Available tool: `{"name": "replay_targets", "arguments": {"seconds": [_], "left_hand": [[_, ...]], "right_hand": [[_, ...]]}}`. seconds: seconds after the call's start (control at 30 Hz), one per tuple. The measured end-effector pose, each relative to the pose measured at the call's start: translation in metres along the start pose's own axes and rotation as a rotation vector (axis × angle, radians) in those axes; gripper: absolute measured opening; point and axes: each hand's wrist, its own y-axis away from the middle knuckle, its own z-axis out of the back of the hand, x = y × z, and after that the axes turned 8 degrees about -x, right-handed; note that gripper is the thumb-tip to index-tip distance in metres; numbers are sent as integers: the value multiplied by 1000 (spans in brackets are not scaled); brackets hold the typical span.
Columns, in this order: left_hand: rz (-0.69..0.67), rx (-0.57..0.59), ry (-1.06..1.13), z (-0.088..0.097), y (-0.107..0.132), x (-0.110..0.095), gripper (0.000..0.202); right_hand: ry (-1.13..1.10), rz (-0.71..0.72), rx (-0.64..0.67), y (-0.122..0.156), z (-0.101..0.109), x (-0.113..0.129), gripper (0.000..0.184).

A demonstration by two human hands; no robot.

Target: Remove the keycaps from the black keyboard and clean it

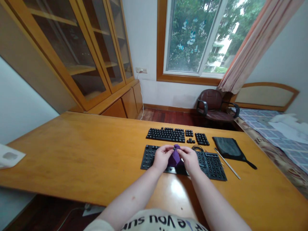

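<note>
Between my two hands hangs a purple cloth point(175, 158), pinched from both sides. My left hand point(163, 157) closes its thumb and fingers on the cloth's left side, and my right hand point(189, 157) does the same on its right. Something small may be inside the cloth, but I cannot make it out. Beneath the hands lies a black keyboard base point(214, 166) with most of its keycaps off; a few caps sit at its top left. Behind it, loose black keycaps point(166, 134) are laid out in keyboard order, with a number-pad group point(202, 139) at the right.
Right of the keyboard base lie a thin pale stick point(228, 165) and a dark drawstring pouch point(227, 147). A coiled black cable point(197, 148) sits behind the base. A white box point(11, 156) stands at the table's left edge. Beyond the table is an armchair point(211, 104).
</note>
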Motion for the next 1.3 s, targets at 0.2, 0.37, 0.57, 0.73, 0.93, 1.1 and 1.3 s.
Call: {"name": "replay_targets", "arguments": {"seconds": [0.2,0.37,0.57,0.73,0.93,1.1,1.3], "left_hand": [[-110,40,-158,12,-4,19,12],[-130,93,-181,13,-4,19,12],[-92,103,-189,12,-7,19,11],[-83,111,-155,12,-8,21,15],[-151,129,-203,16,-8,18,13],[-391,195,-379,21,-7,11,36],[-502,290,-547,20,-6,11,25]], "right_hand": [[57,193,59,2,2,-35,25],[52,209,39,1,5,-39,15],[-16,184,43,-4,7,-36,10],[-20,141,69,-4,6,-39,15],[8,167,96,-4,6,-38,19],[-41,129,82,-6,9,-44,18],[-308,3,49,-12,10,-52,22]]}}
